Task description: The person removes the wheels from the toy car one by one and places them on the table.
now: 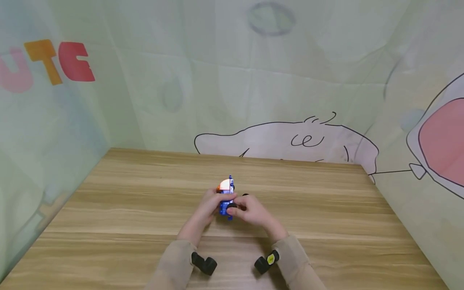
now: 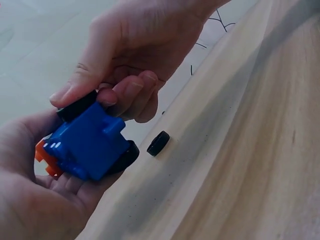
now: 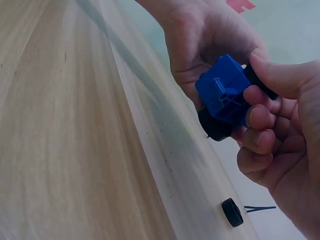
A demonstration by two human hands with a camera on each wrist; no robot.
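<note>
My left hand [image 1: 209, 206] grips a small blue toy car [image 1: 224, 208] with a white upper part and a bit of orange, held on its side over the table. Thumb and curled fingers of my right hand [image 1: 255, 211] pinch a black tyre [image 2: 77, 106] at one corner of the car. Another black tyre [image 3: 214, 125] sits on the car at the neighbouring corner. In the left wrist view the car's blue end [image 2: 92, 142] faces the camera, and an orange piece [image 2: 47, 157] shows beside the left palm. The left fingers partly hide the car's far side.
A loose black tyre [image 2: 158, 143] stands on the wooden table [image 1: 145, 181] just beyond the right hand. A printed cloth backdrop [image 1: 152, 80] rises along the table's back and sides. Black wrist devices [image 1: 204, 265] are strapped over both sleeves.
</note>
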